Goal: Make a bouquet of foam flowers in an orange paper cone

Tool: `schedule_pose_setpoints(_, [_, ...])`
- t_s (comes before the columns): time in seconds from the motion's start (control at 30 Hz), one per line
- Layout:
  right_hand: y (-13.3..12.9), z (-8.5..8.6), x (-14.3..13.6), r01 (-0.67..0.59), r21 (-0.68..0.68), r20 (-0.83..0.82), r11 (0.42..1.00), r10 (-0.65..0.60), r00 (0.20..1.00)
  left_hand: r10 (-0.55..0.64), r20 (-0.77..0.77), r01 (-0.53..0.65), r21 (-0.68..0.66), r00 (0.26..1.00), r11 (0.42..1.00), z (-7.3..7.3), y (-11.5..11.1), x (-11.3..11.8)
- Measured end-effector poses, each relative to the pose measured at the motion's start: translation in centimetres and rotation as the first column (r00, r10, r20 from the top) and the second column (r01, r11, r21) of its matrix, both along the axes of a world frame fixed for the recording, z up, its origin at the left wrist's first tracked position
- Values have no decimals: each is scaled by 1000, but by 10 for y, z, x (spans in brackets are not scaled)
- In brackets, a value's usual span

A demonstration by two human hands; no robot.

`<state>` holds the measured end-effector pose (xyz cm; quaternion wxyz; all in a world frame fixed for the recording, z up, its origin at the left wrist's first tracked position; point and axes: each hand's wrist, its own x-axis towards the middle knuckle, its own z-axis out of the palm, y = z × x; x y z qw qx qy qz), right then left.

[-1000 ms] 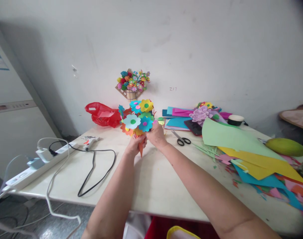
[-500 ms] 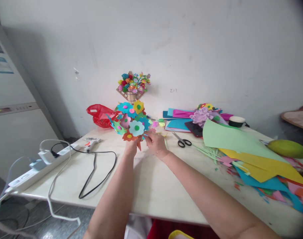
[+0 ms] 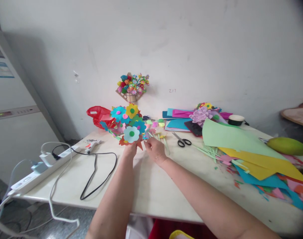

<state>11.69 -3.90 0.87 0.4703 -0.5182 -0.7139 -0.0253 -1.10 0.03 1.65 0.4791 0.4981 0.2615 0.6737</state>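
A bouquet of colourful foam flowers point(image 3: 131, 134) is held up over the middle of the table. My left hand point(image 3: 130, 151) is closed round its base from below, the fingers mostly hidden behind the petals. Just to the right, my right hand point(image 3: 153, 149) is pinched at the bouquet's lower right edge, on a small blue flower point(image 3: 146, 136). Pale green strips point(image 3: 165, 144) lie on the table behind my right hand.
Black-handled scissors point(image 3: 181, 141), a phone point(image 3: 193, 128) and foam sheets point(image 3: 236, 139) lie to the right. On the left are a glue gun point(image 3: 92, 145), its looping cord and a white power strip point(image 3: 39, 172). A red plastic bag point(image 3: 99, 116) sits behind.
The bouquet has tilted and turned a little to the left in my left hand. The small blue flower by my right fingertips shows more clearly now.
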Motion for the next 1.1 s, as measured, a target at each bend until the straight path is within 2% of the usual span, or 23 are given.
schedule_pose_setpoints(0.1, [3, 0, 3, 27, 94, -29, 995, -24, 999, -48, -4, 48, 27, 999, 998, 3, -4, 2])
schedule_pose_setpoints(0.27, [7, 3, 10, 14, 275, -154, 961, 30, 988, -187, -15, 185, -82, 982, 979, 4, -11, 3])
schedule_pose_setpoints(0.37, [9, 10, 16, 18, 430, -162, 903, 57, 985, -253, -21, 249, -118, 967, 961, 3, -13, 4])
schedule_pose_setpoints(0.5, [9, 22, 23, 51, 588, -74, 807, -9, 997, -318, -27, 312, -131, 948, 941, 0, -13, 4])
schedule_pose_setpoints(0.6, [5, 32, 22, 42, 604, 18, 796, -66, 998, -329, -35, 321, -144, 944, 936, -3, -11, 5])
schedule_pose_setpoints(0.8, [-2, 49, 13, -53, 521, 228, 852, -79, 970, -309, -26, 304, -121, 951, 945, -12, -4, 6])
schedule_pose_setpoints(0.93, [1, 49, 12, -87, 537, 239, 839, -52, 969, -312, 4, 310, -136, 950, 941, -15, -2, 6])
schedule_pose_setpoints(1.1, [3, 49, 12, -69, 547, 218, 834, -63, 974, -343, -10, 339, -133, 939, 931, -13, -4, 5])
